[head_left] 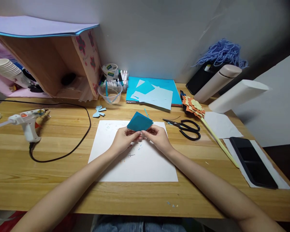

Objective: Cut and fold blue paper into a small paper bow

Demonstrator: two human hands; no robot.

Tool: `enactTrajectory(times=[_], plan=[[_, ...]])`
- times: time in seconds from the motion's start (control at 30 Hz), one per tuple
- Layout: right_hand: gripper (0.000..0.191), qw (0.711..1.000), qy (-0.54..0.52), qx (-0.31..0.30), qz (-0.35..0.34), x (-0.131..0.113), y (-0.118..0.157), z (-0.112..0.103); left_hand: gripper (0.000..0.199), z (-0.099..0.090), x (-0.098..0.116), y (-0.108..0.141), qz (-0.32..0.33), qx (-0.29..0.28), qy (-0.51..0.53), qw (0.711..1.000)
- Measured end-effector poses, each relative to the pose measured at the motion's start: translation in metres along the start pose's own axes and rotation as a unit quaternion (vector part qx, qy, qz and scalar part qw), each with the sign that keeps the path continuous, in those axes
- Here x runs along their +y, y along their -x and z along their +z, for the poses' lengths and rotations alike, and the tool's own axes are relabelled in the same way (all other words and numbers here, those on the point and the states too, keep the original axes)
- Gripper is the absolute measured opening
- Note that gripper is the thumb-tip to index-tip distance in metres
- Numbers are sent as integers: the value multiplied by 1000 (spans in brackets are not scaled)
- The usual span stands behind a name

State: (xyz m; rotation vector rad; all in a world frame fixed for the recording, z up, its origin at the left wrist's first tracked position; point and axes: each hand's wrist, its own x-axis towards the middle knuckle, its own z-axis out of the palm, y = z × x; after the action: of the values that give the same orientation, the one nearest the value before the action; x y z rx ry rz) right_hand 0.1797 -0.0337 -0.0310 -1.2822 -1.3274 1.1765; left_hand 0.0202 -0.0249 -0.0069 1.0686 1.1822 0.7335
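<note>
A folded piece of blue paper point(139, 121), roughly diamond-shaped, is held up above a white sheet point(145, 167). My left hand point(124, 139) pinches its lower left side, thumb in front. On its lower right side, my right hand point(157, 137) does the same, and the two thumbs nearly meet at the bottom corner. The fingers behind the paper are partly hidden. Black-handled scissors point(189, 129) lie right of the sheet, blades toward the paper. A light blue paper cutout point(99, 111) rests to the left, beyond the sheet's corner.
At left are a glue gun point(29, 124) with a looping black cord point(89, 120) and a decorated box point(87, 61). Behind stand a clear plastic cup point(110, 93) and blue sheets with paper scraps point(159, 96). To the right are a paper flower point(194, 108), bottles point(218, 82) and a phone point(253, 162).
</note>
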Motion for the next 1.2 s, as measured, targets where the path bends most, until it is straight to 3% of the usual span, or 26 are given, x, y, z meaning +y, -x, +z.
enactTrajectory(times=[0.37, 0.7, 0.93, 1.2], plan=[[28, 998, -19, -46, 23, 0, -4, -4, 29, -2, 5, -2, -13, -22, 4, 1000], [21, 998, 27, -54, 4, 9, -5, -5, 21, 1, 2, 0, 4, 6, -37, 999], [17, 996, 10, -89, 9, 5, -7, -7, 14, -1, 0, -4, -31, -15, -16, 999], [23, 992, -18, -115, 45, -1, -9, -10, 19, -9, -1, -7, -48, -55, -10, 997]])
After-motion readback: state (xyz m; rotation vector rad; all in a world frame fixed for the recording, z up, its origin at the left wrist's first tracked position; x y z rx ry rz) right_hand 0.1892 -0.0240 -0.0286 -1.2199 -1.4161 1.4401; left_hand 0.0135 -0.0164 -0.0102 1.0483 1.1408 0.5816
